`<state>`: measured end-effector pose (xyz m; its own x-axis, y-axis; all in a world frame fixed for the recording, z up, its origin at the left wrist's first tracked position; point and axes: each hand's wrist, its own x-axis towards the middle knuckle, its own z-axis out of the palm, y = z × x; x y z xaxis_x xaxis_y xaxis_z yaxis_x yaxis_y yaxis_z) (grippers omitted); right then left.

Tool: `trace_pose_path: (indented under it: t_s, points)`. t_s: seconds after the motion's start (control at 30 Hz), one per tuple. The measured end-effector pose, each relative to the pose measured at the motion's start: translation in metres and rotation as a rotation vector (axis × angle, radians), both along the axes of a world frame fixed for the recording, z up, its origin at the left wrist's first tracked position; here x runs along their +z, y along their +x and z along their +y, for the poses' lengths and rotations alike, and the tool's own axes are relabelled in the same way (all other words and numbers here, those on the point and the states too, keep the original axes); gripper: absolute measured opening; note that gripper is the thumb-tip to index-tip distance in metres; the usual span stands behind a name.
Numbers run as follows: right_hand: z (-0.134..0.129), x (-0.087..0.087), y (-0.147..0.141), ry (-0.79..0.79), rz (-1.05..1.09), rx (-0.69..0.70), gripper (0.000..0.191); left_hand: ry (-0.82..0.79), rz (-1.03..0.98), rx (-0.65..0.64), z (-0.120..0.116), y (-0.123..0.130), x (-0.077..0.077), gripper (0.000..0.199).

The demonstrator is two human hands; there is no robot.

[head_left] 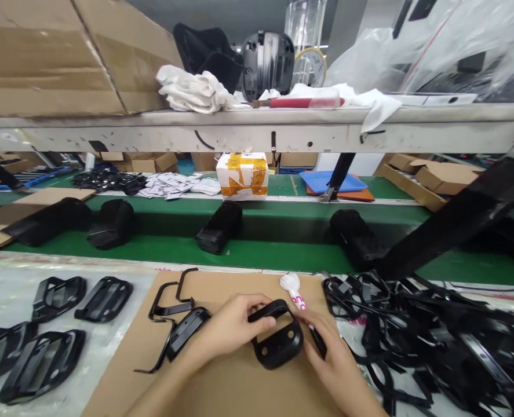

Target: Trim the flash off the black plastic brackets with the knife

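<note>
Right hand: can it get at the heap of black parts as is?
Probably yes: the heap of black parts lies right beside the right hand, with nothing evident blocking the way. But that hand has a dark object in its grip, so it may need freeing to pick anything up.

On my feed I'm seeing plain black on the plastic bracket (278, 347), and it's standing out against the tan cardboard sheet (222, 388). The wrapped tool (299, 300) is flashing pink lettering on white, then turning black lower down. Further out, the conveyor belt (274, 243) is filling my view with solid green. The white box (247, 174) is wearing yellow-orange tape (259, 182), the flat tray (326, 181) is glowing blue, and the plier-like tool's handle (304, 103) is blazing red.
</note>
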<state>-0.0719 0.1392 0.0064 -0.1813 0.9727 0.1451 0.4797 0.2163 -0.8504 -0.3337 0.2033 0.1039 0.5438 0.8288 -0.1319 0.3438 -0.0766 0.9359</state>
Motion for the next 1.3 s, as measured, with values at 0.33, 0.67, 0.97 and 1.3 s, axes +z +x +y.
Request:
trace_pose_path:
  t_s: [0.33,0.67,0.97,1.3]
  points:
    - [0.000,0.035,-0.019,-0.291,0.438,0.238,0.063,0.015,-0.065,0.000,0.003,0.023,-0.044,0.028]
    - [-0.007,0.022,0.004,-0.317,0.075,0.384,0.086,-0.106,-0.025,0.149,-0.037,-0.002,-0.056,0.027]
    - [0.104,0.111,-0.071,-0.155,-0.048,0.431,0.036,-0.056,-0.214,0.409,-0.068,0.008,-0.112,0.050]
    - [0.152,0.076,-0.236,0.101,-0.365,0.922,0.032,-0.017,-0.138,0.384,-0.068,0.004,-0.109,0.062]
